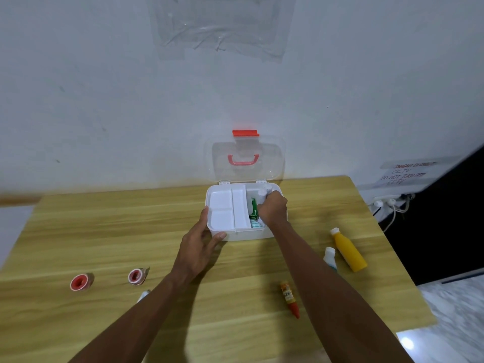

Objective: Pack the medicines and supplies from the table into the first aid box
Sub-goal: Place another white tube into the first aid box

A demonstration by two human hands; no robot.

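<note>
My right hand is down in the box, curled around a small white bottle in the right back compartment; my left hand is spread open against the box's front left corner, thumb on the rim, bracing it. A green carton and a teal pack already sit in that same right section, beside the white tray with its 3 shallow wells.

I judge the main risk is crowding: the bottle could wedge against the carton or tip as I let go, since it is round, smooth plastic. The light box could slide on the slick wood-grain table if my left hand eases. The clear lid stands upright on its hinges and might drop shut.

Still outside: 2 tape rolls with red cores, a yellow bottle, a small white bottle, a red-tipped tube, all rounded and liable to roll
</note>
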